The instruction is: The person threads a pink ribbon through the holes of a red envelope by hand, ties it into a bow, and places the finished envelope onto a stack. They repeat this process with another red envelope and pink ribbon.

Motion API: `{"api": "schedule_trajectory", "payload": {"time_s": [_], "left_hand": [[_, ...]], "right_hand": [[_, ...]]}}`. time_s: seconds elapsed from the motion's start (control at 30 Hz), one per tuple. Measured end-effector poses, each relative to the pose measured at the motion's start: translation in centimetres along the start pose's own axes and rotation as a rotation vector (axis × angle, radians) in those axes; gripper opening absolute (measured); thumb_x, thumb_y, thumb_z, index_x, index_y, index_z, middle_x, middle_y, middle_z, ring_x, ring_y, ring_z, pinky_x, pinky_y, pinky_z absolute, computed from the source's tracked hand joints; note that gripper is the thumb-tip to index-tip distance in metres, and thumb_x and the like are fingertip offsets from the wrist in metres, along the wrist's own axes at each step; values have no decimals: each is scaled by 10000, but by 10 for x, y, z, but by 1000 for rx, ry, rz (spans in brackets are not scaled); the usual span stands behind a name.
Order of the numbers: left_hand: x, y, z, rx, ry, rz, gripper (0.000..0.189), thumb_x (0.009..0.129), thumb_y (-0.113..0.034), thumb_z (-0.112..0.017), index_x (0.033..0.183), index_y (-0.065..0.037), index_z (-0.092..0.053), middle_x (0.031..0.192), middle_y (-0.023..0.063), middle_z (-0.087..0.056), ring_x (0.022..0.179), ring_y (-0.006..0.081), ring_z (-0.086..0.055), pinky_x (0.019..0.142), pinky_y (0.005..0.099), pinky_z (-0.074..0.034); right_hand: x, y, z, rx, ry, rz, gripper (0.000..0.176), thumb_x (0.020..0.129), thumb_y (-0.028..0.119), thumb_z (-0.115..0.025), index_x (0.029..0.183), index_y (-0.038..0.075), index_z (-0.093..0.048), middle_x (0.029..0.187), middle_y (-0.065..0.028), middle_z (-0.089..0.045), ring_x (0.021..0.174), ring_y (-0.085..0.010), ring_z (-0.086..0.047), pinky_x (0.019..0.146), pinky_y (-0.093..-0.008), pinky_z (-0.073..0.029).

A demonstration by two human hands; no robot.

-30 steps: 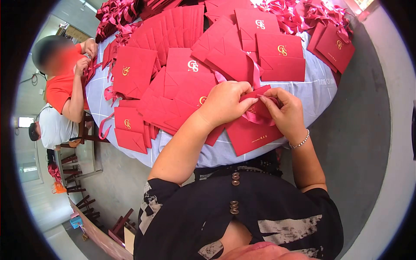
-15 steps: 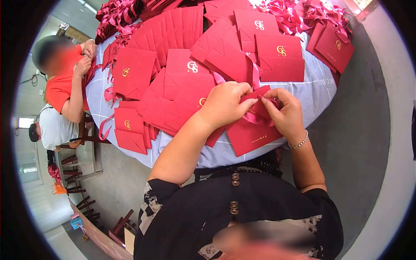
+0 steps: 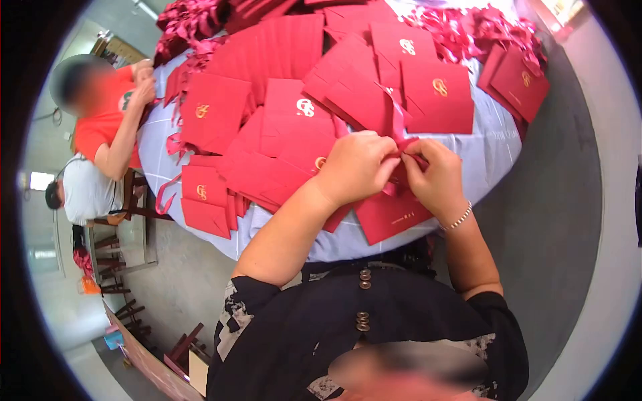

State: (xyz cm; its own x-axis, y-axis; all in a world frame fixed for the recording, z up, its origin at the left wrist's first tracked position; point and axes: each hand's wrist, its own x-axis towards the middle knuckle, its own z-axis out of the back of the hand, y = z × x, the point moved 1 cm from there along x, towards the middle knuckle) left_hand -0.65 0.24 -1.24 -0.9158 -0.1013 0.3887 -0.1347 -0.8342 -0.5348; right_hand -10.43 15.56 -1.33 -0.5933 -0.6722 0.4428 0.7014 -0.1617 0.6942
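Observation:
A red paper bag (image 3: 391, 217) with small gold print lies at the table's near edge, under my hands. My left hand (image 3: 358, 166) is closed, thumb and fingers pinching the red ribbon (image 3: 398, 113) above this bag. Right beside it, my right hand (image 3: 436, 175) also pinches the ribbon, the fingertips of both hands almost touching. A bead bracelet circles my right wrist. The knot or loop between the fingertips is mostly hidden. Just beyond my hands lies another red bag (image 3: 438, 97) with a gold logo.
Many red bags (image 3: 267, 57) overlap across the round table with its pale checked cloth (image 3: 491, 150). Heaps of red ribbon (image 3: 461, 30) lie at the far side. At the left a person in an orange top (image 3: 100, 137) works with both hands; a person in white (image 3: 90, 190) sits behind.
My hands have drawn closer together at the ribbon, and the right fingers are more curled. The view has shifted slightly. The person in orange has raised their hands a little.

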Motion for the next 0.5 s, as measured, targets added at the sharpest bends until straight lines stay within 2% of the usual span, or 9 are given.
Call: {"api": "schedule_trajectory", "payload": {"time_s": [0.13, 0.2, 0.27, 0.3, 0.37, 0.43, 0.47, 0.5], "left_hand": [[-2, 5, 0, -29, -10, 45, 170, 842, -244, -709, 898, -84, -718, 833, 137, -683, 824, 340, -668, 717, 452, -537], [-1, 0, 6, -26, 23, 73, 198, 813, -267, -723, 876, -79, -709, 789, 147, -668, 783, 350, -669, 695, 466, -536], [-3, 2, -1, 2, -17, 21, 236, 760, -252, -744, 850, -44, -680, 777, 151, -665, 779, 350, -668, 694, 471, -534], [-3, 0, 2, -14, -23, -8, 264, 738, -245, -763, 857, -31, -666, 784, 153, -670, 806, 348, -670, 702, 470, -533], [-3, 1, 1, 33, 45, 17, 288, 717, -242, -780, 865, -28, -656, 799, 159, -678, 838, 345, -674, 719, 465, -536], [-3, 1, 2, 73, 23, 26, 287, 699, -250, -790, 826, -34, -650, 785, 162, -678, 807, 355, -678, 711, 470, -540], [-1, 0, 3, 69, 31, 27, 284, 693, -250, -792, 817, -38, -651, 776, 162, -675, 791, 359, -678, 704, 473, -541], [-1, -2, 5, 58, 16, 27, 276, 690, -254, -792, 807, -46, -653, 763, 164, -672, 770, 367, -677, 696, 480, -541]], "right_hand": [[5, 8, 11, 4, 90, 60, 64, 832, 14, -704, 887, 6, -672, 847, -173, -668, 785, -341, -670, 685, -400, -525], [4, 14, 16, -65, 130, -11, 53, 865, -1, -690, 851, 0, -639, 781, -147, -613, 704, -302, -628, 636, -377, -499], [1, 5, 13, -54, 105, 16, 143, 864, -7, -702, 788, -7, -581, 750, -133, -568, 651, -286, -570, 607, -378, -463], [4, 8, 10, -88, 62, 122, 156, 863, -13, -701, 778, -9, -570, 741, -130, -562, 647, -277, -561, 604, -376, -453], [5, 6, 7, -92, 99, 147, 156, 872, -4, -706, 788, -13, -575, 738, -124, -560, 655, -258, -567, 603, -366, -451], [8, -2, 8, -49, 182, 95, 162, 883, 17, -718, 797, -13, -585, 743, -113, -561, 654, -226, -555, 597, -345, -443], [13, -4, 13, -64, 164, 161, 169, 890, 35, -730, 802, -9, -593, 745, -104, -562, 654, -205, -545, 594, -327, -438], [19, -1, 18, -19, 139, 70, 153, 875, 34, -743, 810, -1, -609, 750, -94, -575, 658, -197, -540, 595, -320, -435]]}}
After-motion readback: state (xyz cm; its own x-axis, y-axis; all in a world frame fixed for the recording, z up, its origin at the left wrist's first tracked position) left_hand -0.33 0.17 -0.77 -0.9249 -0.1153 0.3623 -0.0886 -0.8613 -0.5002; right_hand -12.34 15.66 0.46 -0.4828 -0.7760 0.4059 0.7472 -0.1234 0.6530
